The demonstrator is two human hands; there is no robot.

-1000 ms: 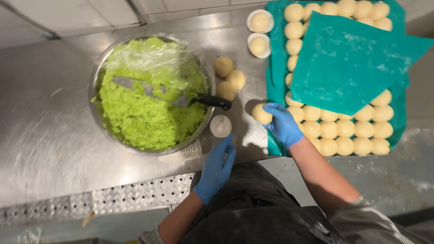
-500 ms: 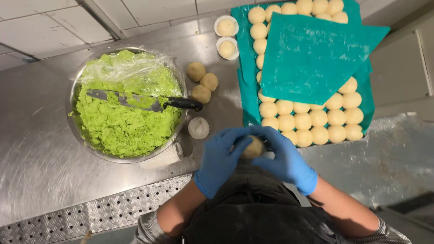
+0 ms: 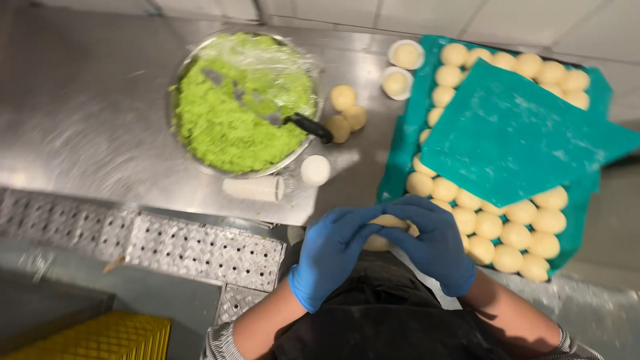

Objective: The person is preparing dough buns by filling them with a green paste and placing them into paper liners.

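Cupping dough ball [image 3: 387, 230] between left hand [image 3: 330, 257] and right hand [image 3: 433, 247], both closed round it.

A pale yellow, smooth ball of dough [image 3: 383, 230] sat mostly hidden, cupped between the blue-gloved left hand [image 3: 331, 253] and right hand [image 3: 435, 243], near the person's body, just off the near edge of the steel table [image 3: 100, 133].

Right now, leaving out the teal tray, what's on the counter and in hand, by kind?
Bowl of green filling: 1
Black-handled spatula: 1
Loose dough balls: 3
Filled white cups: 2
Other white cups or stacks: 2
Held dough ball: 1
Total: 10
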